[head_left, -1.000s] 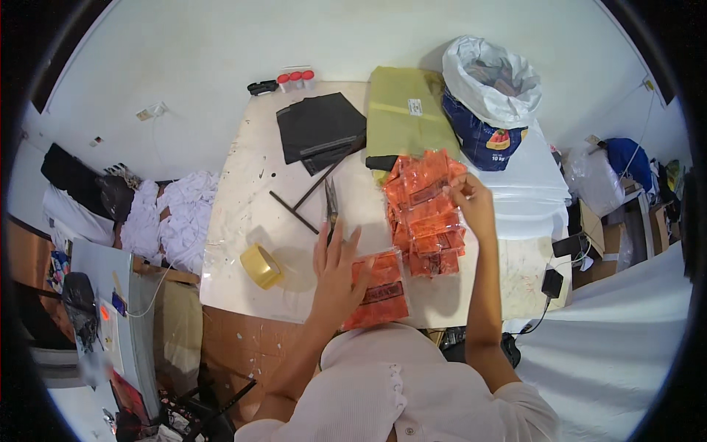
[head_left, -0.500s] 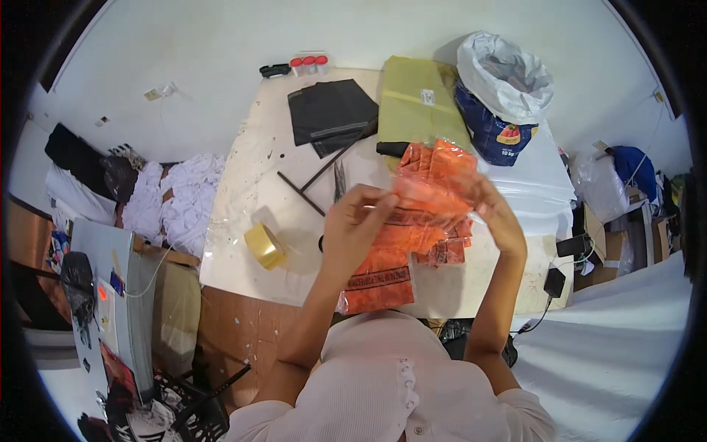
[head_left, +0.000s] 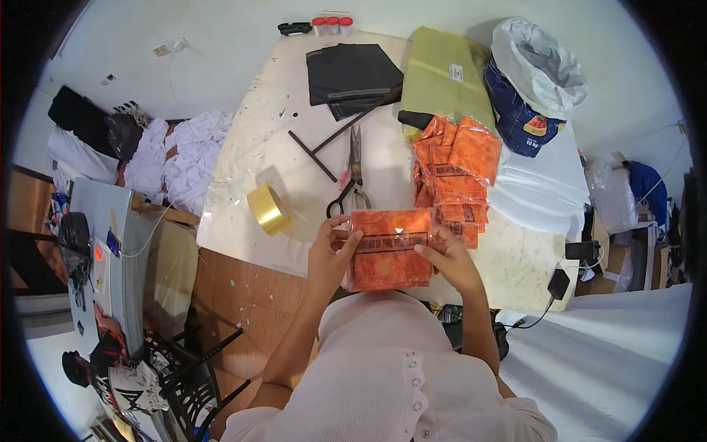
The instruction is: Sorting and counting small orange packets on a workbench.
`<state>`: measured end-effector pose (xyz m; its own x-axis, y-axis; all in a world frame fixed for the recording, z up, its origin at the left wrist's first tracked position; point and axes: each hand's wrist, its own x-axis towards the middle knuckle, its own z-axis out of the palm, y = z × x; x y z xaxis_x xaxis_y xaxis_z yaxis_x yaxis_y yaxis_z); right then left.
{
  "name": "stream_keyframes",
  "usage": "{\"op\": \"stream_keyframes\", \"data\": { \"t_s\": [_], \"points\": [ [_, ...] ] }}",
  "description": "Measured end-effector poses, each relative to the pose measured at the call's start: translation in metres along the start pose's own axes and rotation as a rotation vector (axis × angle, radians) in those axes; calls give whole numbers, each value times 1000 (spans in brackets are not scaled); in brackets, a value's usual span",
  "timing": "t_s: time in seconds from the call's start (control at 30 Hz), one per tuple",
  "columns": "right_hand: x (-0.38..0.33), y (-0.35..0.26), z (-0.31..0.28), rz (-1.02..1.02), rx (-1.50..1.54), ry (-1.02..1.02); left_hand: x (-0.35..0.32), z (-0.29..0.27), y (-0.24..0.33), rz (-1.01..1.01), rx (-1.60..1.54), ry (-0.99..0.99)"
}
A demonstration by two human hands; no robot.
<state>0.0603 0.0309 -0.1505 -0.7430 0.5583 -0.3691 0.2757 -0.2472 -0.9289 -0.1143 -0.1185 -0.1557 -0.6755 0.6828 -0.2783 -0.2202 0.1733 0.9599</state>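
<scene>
At the table's near edge, my left hand (head_left: 328, 256) and my right hand (head_left: 454, 264) grip the two sides of an orange packet (head_left: 392, 267). It is flat, wrapped in clear plastic and crossed by a dark printed band. Both thumbs lie on its top face; the other fingers are partly hidden behind it. Just beyond my right hand, several similar orange packets (head_left: 458, 180) lie in an overlapping pile. A pair of scissors (head_left: 355, 166) with black handles lies past my left hand, blades pointing away. To the left stands a roll of yellow tape (head_left: 268, 209).
A black T-shaped rod (head_left: 315, 152) lies left of the scissors. Behind are black plastic bags (head_left: 353, 70), a yellow-green plastic package (head_left: 442, 70) and an open white-and-blue sack (head_left: 526, 110). Red-lidded containers (head_left: 333, 27) stand at the back. A black adapter (head_left: 560, 283) with cable sits at the right edge.
My hands have come down and nearer to my body, with the orange packet now flat between them. Other orange packets that were under my hands now show as a pile farther right.
</scene>
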Motion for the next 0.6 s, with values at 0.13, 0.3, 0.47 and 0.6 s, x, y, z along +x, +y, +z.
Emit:
{"op": "stream_keyframes", "data": {
  "t_s": [0.13,0.3,0.47,0.6],
  "points": [
    [0,11,-2,61,-328,65,0,-6,4,16,248,7],
    [-4,-13,10,-262,-700,423,-4,1,20,459,734,201],
    [17,-11,39,-542,-892,295,2,33,11,579,942,25],
    [19,12,55,-483,-892,251,-1,39,-6,461,1105,-36]
  ]
}}
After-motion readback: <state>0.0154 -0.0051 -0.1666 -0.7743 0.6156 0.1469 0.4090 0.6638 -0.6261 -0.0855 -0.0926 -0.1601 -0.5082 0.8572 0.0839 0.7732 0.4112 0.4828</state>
